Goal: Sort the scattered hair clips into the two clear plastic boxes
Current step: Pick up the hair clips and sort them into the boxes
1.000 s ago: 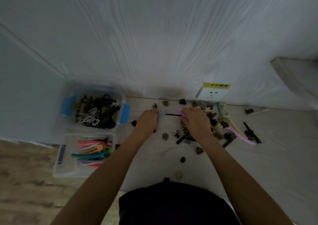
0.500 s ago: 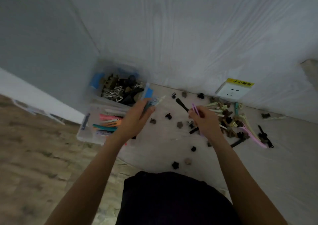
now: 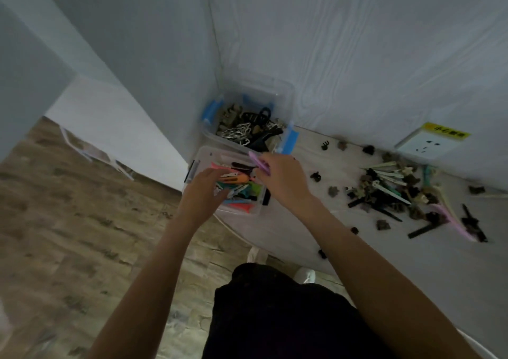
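Observation:
Two clear boxes stand at the table's left end. The far box (image 3: 287,97) with blue latches holds dark and pale claw clips. Long coloured flat clips fill the near box (image 3: 202,154). My left hand (image 3: 203,194) is over the near box, and a pale blue clip (image 3: 237,191) sticks out from its fingertips. Above the same box's right side, my right hand (image 3: 283,178) pinches a purple flat clip (image 3: 258,161). The scattered clips (image 3: 390,191) lie in a heap at the right.
Small claw clips (image 3: 316,176) lie singly between the boxes and the heap. A white wall socket (image 3: 427,145) with a yellow label sits behind the heap. The table's curved edge (image 3: 239,235) runs just below the near box, with wooden floor (image 3: 82,221) to the left.
Both hands have moved left from the heap to above the near box, each carrying a clip. The camera has swung left with them.

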### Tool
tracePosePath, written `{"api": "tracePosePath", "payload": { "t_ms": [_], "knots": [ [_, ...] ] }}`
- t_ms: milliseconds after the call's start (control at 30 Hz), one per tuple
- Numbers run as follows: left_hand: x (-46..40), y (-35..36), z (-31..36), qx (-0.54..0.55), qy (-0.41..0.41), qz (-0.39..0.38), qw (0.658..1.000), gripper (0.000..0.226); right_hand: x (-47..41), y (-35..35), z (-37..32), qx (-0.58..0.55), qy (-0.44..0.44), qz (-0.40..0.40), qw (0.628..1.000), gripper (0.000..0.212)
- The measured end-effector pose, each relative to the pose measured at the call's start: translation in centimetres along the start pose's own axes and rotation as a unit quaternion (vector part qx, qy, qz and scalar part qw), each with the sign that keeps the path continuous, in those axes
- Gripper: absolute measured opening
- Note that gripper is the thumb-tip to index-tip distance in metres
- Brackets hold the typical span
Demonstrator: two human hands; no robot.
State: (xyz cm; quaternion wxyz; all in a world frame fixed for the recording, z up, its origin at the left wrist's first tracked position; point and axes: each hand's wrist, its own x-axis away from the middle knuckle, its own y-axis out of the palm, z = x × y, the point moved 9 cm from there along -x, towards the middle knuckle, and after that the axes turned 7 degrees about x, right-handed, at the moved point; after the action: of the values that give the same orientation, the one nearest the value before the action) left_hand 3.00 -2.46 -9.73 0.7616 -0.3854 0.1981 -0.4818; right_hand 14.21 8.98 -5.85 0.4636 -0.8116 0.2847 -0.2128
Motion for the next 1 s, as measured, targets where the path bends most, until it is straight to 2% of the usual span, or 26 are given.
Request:
{"api": "tracePosePath", "payload": {
  "t_ms": [133, 267, 367, 467, 533, 633, 700, 800, 900, 1000],
  "knots": [
    [1.3, -1.7, 0.1, -0.001, 0.033, 0.074, 0.997, 0.028, -1.8, 3.3, -3.4, 0.052, -0.043, -0.036, 0.997, 0.023],
    [1.8, -2.1, -0.6, -0.015, 0.017, 0.094, 0.995, 0.02, -2.5, 4.8, -4.2, 0.007, -0.083, -0.074, 0.994, 0.047],
    [1.6, -2.3, -0.1, -0.01, 0.023, 0.111, 0.993, 0.017, -1.1, 2.8, -4.0, -0.001, -0.123, -0.02, 0.992, 0.038],
    [0.9, -1.5, 2.0, 0.014, 0.045, 0.11, 0.993, 0.025, 2.1, -0.3, -1.0, -0.006, -0.104, 0.081, 0.991, 0.02],
    [0.1, 0.1, 5.0, 0.047, 0.077, 0.09, 0.992, 0.028, 4.8, -1.7, 3.4, -0.008, -0.036, 0.13, 0.991, 0.02],
    [-0.7, 3.9, 10.6, 0.075, 0.159, 0.029, 0.984, 0.022, 9.1, -2.1, 10.6, 0.005, 0.077, 0.147, 0.986, 0.017],
    [-0.9, 8.3, 13.4, 0.067, 0.182, -0.058, 0.979, 0.024, 11.9, -1.4, 15.6, 0.033, 0.155, 0.121, 0.98, 0.018],
    [-1.1, 15.5, 14.9, 0.004, 0.157, -0.197, 0.968, 0.033, 15.7, -0.4, 21.9, 0.066, 0.283, 0.068, 0.955, 0.025],
    [-1.7, 19.2, 15.2, -0.067, 0.139, -0.238, 0.959, 0.036, 17.9, -0.6, 24.5, 0.069, 0.327, 0.064, 0.94, 0.031],
    [-2.2, 20.9, 15.2, -0.116, 0.116, -0.239, 0.957, 0.03, 18.1, -2.0, 25.2, 0.077, 0.297, 0.091, 0.947, 0.026]
  ]
}}
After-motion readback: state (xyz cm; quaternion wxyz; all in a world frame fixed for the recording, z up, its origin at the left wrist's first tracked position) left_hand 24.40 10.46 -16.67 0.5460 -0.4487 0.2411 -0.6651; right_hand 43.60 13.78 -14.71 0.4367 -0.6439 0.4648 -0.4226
